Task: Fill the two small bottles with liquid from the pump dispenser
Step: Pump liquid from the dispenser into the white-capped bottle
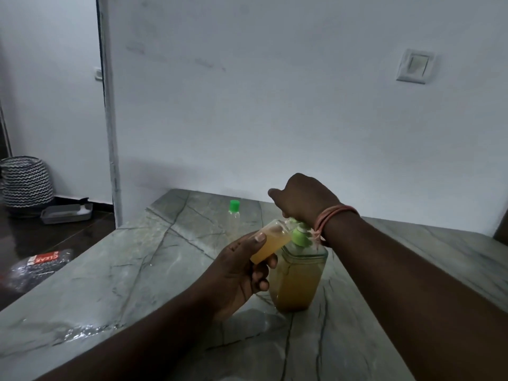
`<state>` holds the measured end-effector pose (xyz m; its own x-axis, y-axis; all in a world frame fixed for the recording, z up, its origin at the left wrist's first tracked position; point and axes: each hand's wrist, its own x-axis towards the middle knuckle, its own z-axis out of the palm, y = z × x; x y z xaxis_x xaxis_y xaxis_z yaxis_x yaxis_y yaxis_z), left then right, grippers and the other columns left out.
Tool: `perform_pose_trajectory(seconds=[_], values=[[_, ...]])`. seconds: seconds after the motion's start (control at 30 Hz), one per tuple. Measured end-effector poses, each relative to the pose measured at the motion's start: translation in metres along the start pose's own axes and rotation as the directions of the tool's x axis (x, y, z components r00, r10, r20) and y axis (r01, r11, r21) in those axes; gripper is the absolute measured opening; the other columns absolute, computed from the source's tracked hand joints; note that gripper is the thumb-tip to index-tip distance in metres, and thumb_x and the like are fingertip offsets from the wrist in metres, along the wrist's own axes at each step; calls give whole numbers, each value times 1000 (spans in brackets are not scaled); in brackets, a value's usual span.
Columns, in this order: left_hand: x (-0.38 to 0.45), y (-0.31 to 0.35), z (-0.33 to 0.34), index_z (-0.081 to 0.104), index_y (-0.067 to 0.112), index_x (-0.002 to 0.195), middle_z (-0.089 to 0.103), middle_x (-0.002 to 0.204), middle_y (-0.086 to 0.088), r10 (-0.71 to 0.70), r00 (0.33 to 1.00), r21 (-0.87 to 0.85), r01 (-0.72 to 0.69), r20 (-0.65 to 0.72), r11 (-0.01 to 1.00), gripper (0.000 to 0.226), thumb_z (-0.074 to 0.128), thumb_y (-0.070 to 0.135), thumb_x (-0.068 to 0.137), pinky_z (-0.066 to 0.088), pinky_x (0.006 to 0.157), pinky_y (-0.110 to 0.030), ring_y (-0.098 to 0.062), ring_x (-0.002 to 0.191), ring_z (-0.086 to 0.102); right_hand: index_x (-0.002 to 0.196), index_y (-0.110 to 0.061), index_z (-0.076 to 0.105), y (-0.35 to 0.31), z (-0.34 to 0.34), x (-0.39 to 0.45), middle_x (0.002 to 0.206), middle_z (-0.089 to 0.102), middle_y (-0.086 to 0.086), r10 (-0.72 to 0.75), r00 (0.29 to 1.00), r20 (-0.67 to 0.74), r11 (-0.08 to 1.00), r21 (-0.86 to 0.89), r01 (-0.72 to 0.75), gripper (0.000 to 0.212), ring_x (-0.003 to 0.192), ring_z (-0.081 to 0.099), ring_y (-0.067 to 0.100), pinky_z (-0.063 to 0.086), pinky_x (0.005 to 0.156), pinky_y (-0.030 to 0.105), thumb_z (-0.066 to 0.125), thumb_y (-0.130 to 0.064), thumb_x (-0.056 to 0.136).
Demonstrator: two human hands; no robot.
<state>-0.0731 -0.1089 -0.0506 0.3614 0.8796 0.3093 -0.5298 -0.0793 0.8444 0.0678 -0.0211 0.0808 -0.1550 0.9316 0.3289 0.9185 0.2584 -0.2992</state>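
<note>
Left hand [236, 273] holds small bottle [270, 240] tilted, mouth at nozzle, fingers [261, 276] curled round it, amber liquid inside; right hand [302, 200] rests on green pump dispenser [298, 273] head, fingers' pose cannot tell; second bottle [234, 209], green-capped, upright farther back on marble tabletop [137, 270].

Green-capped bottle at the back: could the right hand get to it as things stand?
Probably yes, but not right away. The green-capped bottle stands alone on open counter, yet the right hand is busy pressing the pump dispenser.
</note>
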Motion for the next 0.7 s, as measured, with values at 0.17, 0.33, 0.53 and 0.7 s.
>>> perform_pose_trajectory(seconds=[0.17,0.33,0.53,0.7], values=[[1,-1,-2,74,20,118,64,84,-7,-4,1000,-23,4,0,1000,32,64,39,94,52,55,-24,-9,59,50,71,-12,69,3,5,-4,76,71,4,31,999,8,999,33,-32,40,70,64,24,52,73,34,47,-45,81],[0,0,3,75,22,116,64,83,-7,-9,1000,-20,8,-12,1000,31,66,40,92,51,54,-24,-10,59,50,74,-14,65,2,0,-1,82,70,4,25,997,68,999,-37,-22,35,75,63,24,53,74,34,48,-44,81],[2,-1,-2,72,19,121,64,85,-8,-8,1000,-29,8,5,1000,38,69,42,90,52,55,-25,-10,60,50,68,-13,67,5,6,2,70,69,4,28,1000,-3,999,20,-28,39,63,62,23,48,62,30,49,-45,79],[1,0,-1,72,19,120,63,84,-8,-13,1000,-33,13,-1,999,35,66,40,92,51,55,-24,-10,59,49,68,-13,67,5,6,0,71,69,2,36,999,21,999,-5,-36,38,66,63,22,50,67,31,48,-45,79]])
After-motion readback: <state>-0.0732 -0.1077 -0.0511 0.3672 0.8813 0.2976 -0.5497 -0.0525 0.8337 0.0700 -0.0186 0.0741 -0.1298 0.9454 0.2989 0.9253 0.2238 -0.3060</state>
